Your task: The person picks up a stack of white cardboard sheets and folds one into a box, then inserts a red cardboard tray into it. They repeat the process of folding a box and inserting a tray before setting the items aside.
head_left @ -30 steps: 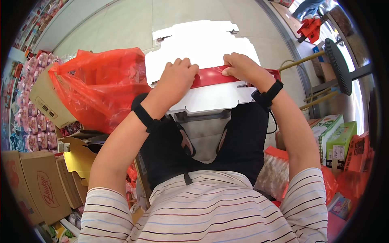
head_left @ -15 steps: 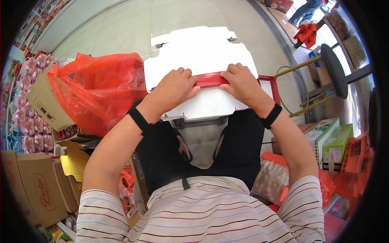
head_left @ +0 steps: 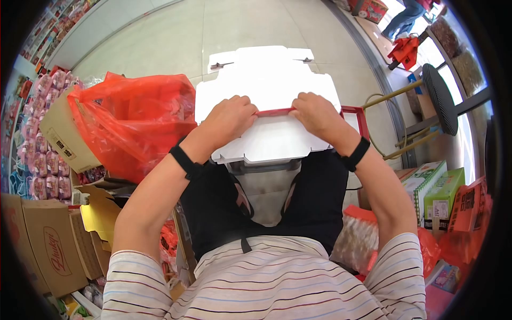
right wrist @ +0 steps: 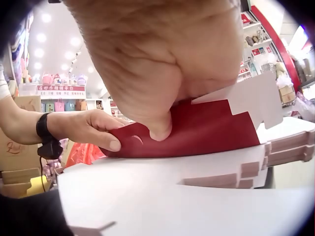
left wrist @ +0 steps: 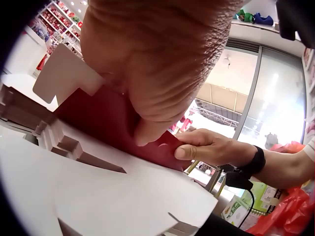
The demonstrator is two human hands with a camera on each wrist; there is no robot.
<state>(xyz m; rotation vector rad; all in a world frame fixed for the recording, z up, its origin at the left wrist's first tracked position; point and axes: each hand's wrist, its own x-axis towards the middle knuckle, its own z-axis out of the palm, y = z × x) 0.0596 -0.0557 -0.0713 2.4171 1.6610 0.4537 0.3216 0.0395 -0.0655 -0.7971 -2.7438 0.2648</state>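
A stack of flat, white die-cut cardboard box blanks (head_left: 272, 141) lies in front of the person, over the knees. Across its middle stands a dark red cardboard flap (right wrist: 206, 129), folded up and showing from above as a thin red line. At the flap's left end, my left hand (head_left: 226, 121) pinches it, thumb on the red face and fingers behind. My right hand (head_left: 322, 121) pinches the other end the same way, as the right wrist view shows. A small curved slit marks the red face between the hands. The fingers behind the flap are hidden in both wrist views.
A red plastic bag (head_left: 141, 117) stands left of the stack, beside a cardboard carton (head_left: 64, 133). To the right are a round-seated stool (head_left: 441, 101) and a red-edged piece (head_left: 362, 121) beyond the right hand. Green boxes (head_left: 445, 197) stand lower right.
The red flap has turned from a broad, flat-looking band to a thin upright edge. Both hands keep hold of it and now grip it from above. The view has shifted slightly.
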